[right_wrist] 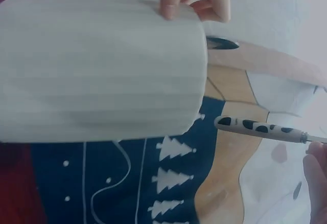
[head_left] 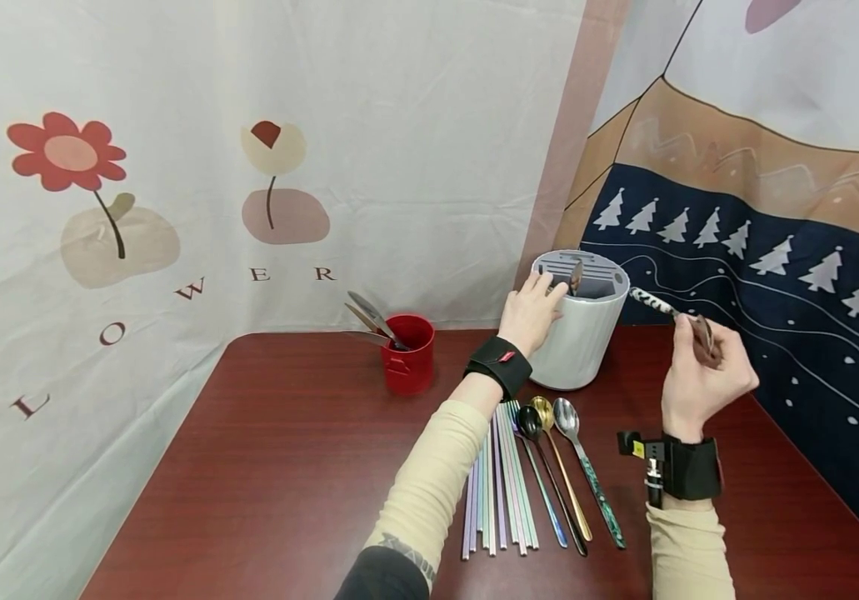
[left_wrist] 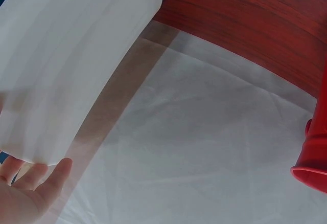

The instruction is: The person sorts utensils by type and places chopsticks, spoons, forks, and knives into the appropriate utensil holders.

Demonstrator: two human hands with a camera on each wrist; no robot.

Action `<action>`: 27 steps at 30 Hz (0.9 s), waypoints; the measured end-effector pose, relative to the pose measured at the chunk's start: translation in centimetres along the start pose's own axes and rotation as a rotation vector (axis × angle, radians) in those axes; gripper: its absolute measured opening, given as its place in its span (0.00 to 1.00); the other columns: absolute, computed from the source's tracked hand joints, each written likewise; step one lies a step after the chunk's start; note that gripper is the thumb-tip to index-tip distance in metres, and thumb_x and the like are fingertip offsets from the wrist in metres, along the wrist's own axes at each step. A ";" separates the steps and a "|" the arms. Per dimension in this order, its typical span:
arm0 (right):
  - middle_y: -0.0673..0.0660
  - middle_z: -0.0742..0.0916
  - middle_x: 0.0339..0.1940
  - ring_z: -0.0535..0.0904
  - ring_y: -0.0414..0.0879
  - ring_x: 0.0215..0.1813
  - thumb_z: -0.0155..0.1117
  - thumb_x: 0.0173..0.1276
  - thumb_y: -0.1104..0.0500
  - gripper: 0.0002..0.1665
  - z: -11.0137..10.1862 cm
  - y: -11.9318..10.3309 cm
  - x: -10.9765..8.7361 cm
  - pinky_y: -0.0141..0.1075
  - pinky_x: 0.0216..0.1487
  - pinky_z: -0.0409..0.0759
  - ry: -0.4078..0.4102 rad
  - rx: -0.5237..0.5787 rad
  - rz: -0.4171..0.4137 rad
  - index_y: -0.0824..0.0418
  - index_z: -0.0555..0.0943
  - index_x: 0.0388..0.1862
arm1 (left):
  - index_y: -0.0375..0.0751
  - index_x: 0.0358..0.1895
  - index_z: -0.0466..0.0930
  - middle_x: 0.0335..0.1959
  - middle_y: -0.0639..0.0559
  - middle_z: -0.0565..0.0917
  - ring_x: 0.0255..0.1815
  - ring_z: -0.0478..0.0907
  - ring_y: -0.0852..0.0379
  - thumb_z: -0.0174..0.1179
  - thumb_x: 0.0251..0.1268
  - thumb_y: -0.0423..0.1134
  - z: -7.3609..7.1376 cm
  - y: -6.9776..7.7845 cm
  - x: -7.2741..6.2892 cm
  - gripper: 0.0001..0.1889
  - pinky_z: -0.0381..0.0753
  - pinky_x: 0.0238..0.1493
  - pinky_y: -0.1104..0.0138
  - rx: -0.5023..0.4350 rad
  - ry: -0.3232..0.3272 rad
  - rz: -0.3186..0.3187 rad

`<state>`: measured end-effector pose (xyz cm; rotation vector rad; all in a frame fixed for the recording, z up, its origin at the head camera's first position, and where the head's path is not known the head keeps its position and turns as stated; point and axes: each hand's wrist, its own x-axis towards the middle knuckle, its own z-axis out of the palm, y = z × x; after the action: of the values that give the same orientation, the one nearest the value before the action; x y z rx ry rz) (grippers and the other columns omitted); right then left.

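My left hand (head_left: 530,312) grips the rim of a white ribbed utensil holder (head_left: 579,346) at the back of the table. In the right wrist view, its thumb lies on the outer wall of the holder (right_wrist: 102,70), with other fingers past the rim. A spoon (head_left: 576,275) stands in the holder's slotted top. To the right, my right hand (head_left: 706,375) pinches a spoon by its metal end. That spoon's white handle with black patches (head_left: 652,301) points left toward the holder's rim, apart from it. In the right wrist view the patterned handle (right_wrist: 260,128) shows below the rim.
A red cup (head_left: 408,367) with several metal utensils (head_left: 377,317) stands left of the holder. In front lie several pastel chopsticks (head_left: 500,492), a black spoon (head_left: 530,422), a gold spoon (head_left: 543,410) and a green-handled spoon (head_left: 597,487). Printed cloth (head_left: 399,167) hangs behind the table.
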<state>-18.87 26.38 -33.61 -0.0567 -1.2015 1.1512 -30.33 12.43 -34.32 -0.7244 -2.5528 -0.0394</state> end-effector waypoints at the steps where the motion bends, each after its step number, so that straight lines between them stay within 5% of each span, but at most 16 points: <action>1: 0.42 0.85 0.23 0.74 0.30 0.24 0.73 0.53 0.65 0.12 0.3 0.2 0.2 0.21 0.32 0.73 -0.012 0.001 -0.002 0.76 0.83 0.25 | 0.57 0.56 0.68 0.60 0.58 0.70 0.69 0.64 0.59 0.50 0.68 0.56 0.0 0.0 0.0 0.17 0.79 0.46 0.66 -0.002 0.002 0.000; 7: 0.44 0.88 0.28 0.83 0.30 0.30 0.72 0.56 0.62 0.11 2.4 1.8 1.7 0.21 0.38 0.80 -0.152 -0.058 0.006 0.72 0.85 0.30 | 0.58 0.56 0.69 0.60 0.58 0.71 0.69 0.65 0.59 0.50 0.68 0.56 -0.1 0.0 -0.1 0.17 0.80 0.44 0.66 0.005 0.018 0.007; 13: 0.47 0.89 0.33 0.81 0.25 0.33 0.70 0.59 0.58 0.08 3.9 2.4 2.4 0.19 0.41 0.78 -0.295 -0.175 0.032 0.61 0.87 0.35 | 0.59 0.58 0.68 0.60 0.58 0.70 0.68 0.64 0.59 0.48 0.69 0.56 0.1 0.0 0.0 0.18 0.79 0.45 0.67 0.019 -0.007 0.002; 21: 0.66 0.88 0.38 0.76 0.18 0.32 0.68 0.61 0.59 0.12 4.3 3.2 1.9 0.15 0.40 0.73 -0.365 -0.284 0.086 0.67 0.85 0.40 | 0.59 0.58 0.67 0.61 0.58 0.70 0.69 0.64 0.59 0.48 0.69 0.56 0.1 0.0 -0.1 0.18 0.79 0.47 0.66 0.022 -0.014 -0.001; 27: 0.68 0.88 0.39 0.74 0.17 0.31 0.67 0.62 0.58 0.14 4.3 4.0 1.6 0.14 0.40 0.73 -0.409 -0.310 0.092 0.68 0.85 0.40 | 0.59 0.58 0.67 0.60 0.59 0.70 0.69 0.64 0.60 0.48 0.69 0.56 0.1 0.1 0.0 0.18 0.80 0.46 0.67 0.028 -0.005 0.002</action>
<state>-24.89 27.24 -32.99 -0.1164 -1.7514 1.0756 -30.31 12.54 -34.44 -0.7167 -2.5518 -0.0008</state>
